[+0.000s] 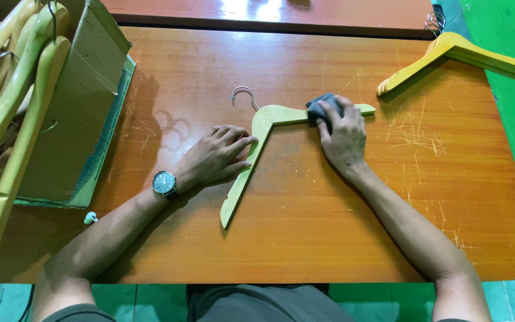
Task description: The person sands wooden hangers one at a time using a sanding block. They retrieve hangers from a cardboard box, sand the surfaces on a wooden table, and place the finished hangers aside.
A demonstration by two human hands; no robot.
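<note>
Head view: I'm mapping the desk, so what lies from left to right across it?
Cardboard box of hangers → watch → left hand → pale hanger → right hand holding a dark cloth → yellow hanger.

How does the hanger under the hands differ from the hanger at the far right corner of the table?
The pale hanger looks greenish and dull; the yellow hanger is a brighter yellow. The left hand and right hand hold the pale hanger down; nothing touches the yellow hanger. Both are wooden with metal hooks.
</note>
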